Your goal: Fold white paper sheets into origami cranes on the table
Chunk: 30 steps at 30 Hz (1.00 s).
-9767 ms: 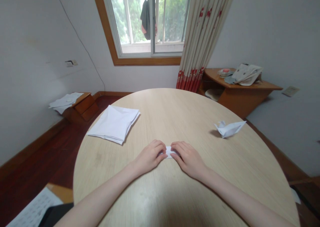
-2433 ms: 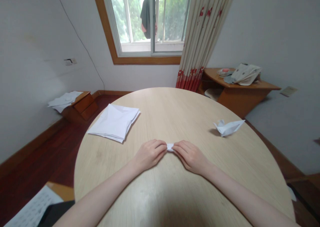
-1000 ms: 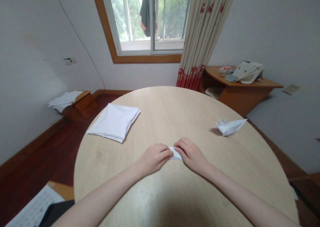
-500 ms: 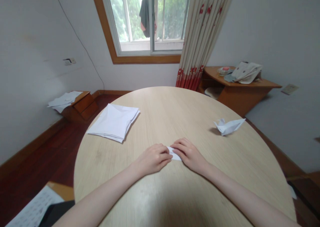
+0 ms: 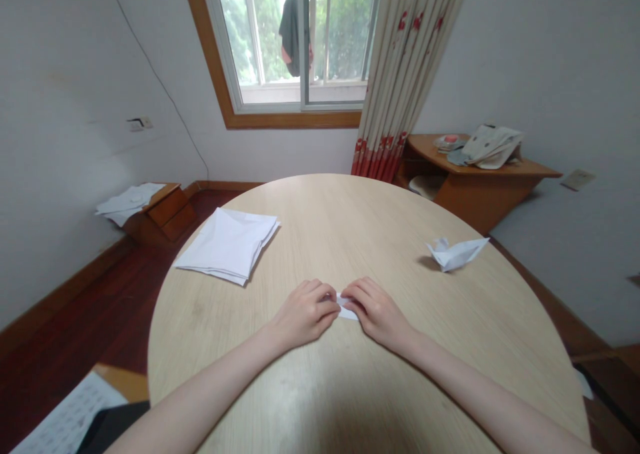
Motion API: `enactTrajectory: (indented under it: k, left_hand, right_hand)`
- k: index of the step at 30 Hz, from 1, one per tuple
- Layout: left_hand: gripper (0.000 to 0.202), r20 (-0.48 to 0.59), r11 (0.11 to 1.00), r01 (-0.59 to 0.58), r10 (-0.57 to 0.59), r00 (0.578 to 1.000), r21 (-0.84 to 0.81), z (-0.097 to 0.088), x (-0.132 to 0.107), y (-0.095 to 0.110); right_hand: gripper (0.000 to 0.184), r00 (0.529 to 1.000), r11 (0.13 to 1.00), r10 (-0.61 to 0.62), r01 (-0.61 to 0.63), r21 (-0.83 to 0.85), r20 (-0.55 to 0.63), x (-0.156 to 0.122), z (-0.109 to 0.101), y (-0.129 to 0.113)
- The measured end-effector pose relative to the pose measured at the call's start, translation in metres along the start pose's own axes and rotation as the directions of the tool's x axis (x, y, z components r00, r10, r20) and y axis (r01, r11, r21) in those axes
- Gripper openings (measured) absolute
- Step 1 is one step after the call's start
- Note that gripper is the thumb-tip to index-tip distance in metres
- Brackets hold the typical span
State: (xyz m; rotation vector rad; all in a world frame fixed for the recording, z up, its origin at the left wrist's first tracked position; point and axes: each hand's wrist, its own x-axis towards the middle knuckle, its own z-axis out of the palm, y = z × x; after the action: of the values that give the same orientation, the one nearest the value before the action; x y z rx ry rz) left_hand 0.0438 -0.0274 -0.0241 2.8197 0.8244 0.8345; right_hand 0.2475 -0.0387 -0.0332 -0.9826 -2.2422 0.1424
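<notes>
A small folded piece of white paper (image 5: 347, 309) lies on the round wooden table (image 5: 345, 227), mostly covered by my fingers. My left hand (image 5: 311, 311) grips its left end, thumb and fingers closed together. On the other end, the fingers of my right hand (image 5: 376, 309) are bent and pressed onto the paper. How the paper is folded underneath them is hidden. To the right stands a folded paper bird (image 5: 456, 254), its pointed tail toward the table's right edge.
A stack of white paper sheets (image 5: 230, 244) lies at the table's left side. Beyond the table are a small wooden cabinet (image 5: 173, 213) with papers on it and a wooden desk (image 5: 465, 194) holding a cloth bag (image 5: 493, 146). A printed sheet (image 5: 75, 411) shows at lower left.
My left hand has shifted very slightly up and left on the paper, its fingers a little more arched. My right hand stays nearly in place. The stack and the bird have not moved.
</notes>
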Motion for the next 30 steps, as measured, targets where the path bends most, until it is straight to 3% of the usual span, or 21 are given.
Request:
enactTrajectory:
  k: [7, 12, 16, 23, 30]
  left_hand:
    - [0.014, -0.056, 0.988, 0.026, -0.035, 0.998, -0.151, 0.004, -0.002, -0.002]
    - [0.006, 0.044, 0.951, 0.162, -0.156, 0.987, -0.262, 0.002, -0.001, 0.0]
    - [0.014, 0.09, 0.92, 0.271, -0.255, 0.963, -0.284, -0.003, 0.0, -0.002]
    - [0.015, 0.089, 0.921, 0.196, -0.177, 0.98, -0.336, -0.009, -0.001, -0.015]
    - [0.027, 0.127, 0.94, 0.141, -0.106, 0.986, -0.309, -0.016, -0.001, -0.013]
  right_hand:
    - [0.022, 0.992, 0.994, -0.08, 0.087, -0.068, 0.099, -0.002, -0.003, -0.005]
    - [0.024, 0.986, 0.988, -0.096, 0.111, -0.103, 0.139, -0.002, -0.006, -0.004]
    - [0.024, 0.988, 0.998, -0.047, 0.052, -0.031, 0.144, -0.004, -0.009, -0.003]
    - [0.026, 0.967, 0.999, 0.008, -0.016, 0.028, 0.256, -0.003, -0.019, -0.009]
    - [0.034, 0.903, 0.995, 0.078, -0.044, -0.089, 0.423, 0.003, -0.031, -0.024]
